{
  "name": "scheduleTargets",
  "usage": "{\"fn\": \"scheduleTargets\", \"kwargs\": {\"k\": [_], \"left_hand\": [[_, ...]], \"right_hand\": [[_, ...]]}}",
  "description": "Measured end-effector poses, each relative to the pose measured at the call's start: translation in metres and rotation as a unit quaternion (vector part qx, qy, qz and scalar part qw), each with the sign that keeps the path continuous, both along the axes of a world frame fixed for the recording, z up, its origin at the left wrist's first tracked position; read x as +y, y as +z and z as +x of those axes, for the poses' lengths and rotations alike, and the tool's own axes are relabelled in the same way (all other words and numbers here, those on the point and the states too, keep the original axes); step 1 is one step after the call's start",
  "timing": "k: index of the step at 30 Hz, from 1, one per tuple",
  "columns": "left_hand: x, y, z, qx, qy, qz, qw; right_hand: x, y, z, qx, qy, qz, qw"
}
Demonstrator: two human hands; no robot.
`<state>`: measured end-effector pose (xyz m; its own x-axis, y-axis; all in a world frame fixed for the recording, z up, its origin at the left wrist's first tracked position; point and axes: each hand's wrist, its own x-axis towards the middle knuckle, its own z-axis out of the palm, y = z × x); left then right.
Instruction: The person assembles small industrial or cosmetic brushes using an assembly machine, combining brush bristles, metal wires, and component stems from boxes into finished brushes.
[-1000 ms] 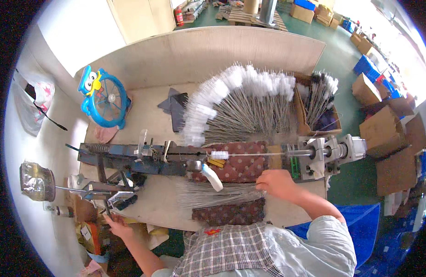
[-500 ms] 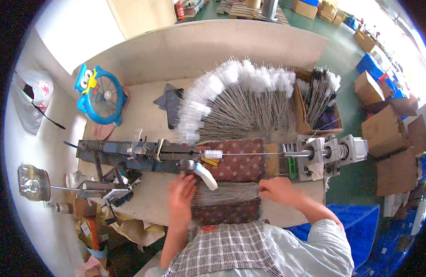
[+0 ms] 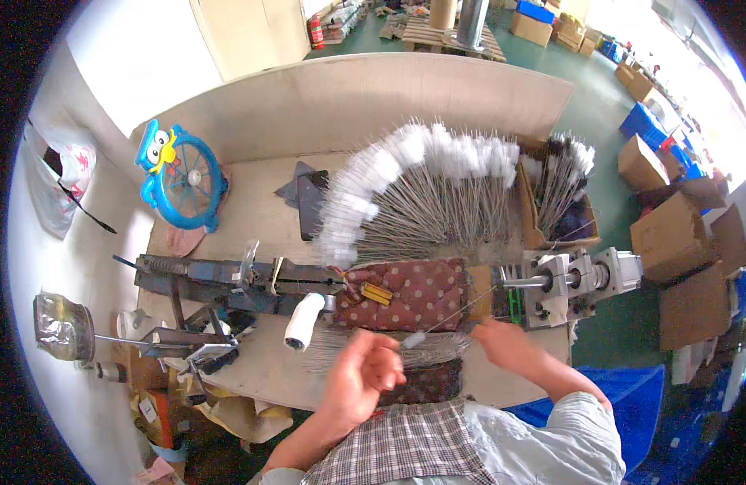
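A small twisted-wire brush point(image 3: 413, 340) with white bristles slants over the cloth's near right corner; its wire rises toward the right clamp of the machine. My left hand point(image 3: 363, 373) is just left of its bristles, fingers loosely bent and apart, with nothing seen in them. My right hand point(image 3: 502, 343) is closed at the right end of a bundle of thin straight wires point(image 3: 437, 352); what its fingertips pinch is hidden. Left of the cloth, the white-handled lever point(image 3: 303, 323) of the dark bench fixture point(image 3: 219, 279) points toward me.
A brown dotted pad point(image 3: 429, 283) carries a yellow piece point(image 3: 377, 293). Behind it fan out many white-tipped brushes point(image 3: 421, 149), beside a cardboard box point(image 3: 534, 218) of dark and white ones. The metal spindle unit point(image 3: 579, 279) stands right, a blue toy-like fan point(image 3: 183, 178) back left.
The brush has left its level place between fixture and spindle and now slants down nearer me. The lever has swung left; my left hand has left it and moved right. My right hand stays by the wires.
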<state>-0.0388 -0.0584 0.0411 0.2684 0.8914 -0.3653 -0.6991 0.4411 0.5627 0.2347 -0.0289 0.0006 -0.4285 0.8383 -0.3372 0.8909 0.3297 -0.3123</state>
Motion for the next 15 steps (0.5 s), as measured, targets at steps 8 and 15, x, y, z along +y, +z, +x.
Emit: {"fn": "scheduleTargets", "kwargs": {"k": [8,15], "left_hand": [[0.022,0.016,0.009,0.131,-0.191,0.165,0.959],[0.083,-0.017,0.107,0.532,-0.072,0.410,0.738]], "right_hand": [[-0.021,0.126,0.065,-0.038,-0.148,0.282,0.947],[0.020,0.127,0.058,0.139,-0.139,0.379,0.904]]}}
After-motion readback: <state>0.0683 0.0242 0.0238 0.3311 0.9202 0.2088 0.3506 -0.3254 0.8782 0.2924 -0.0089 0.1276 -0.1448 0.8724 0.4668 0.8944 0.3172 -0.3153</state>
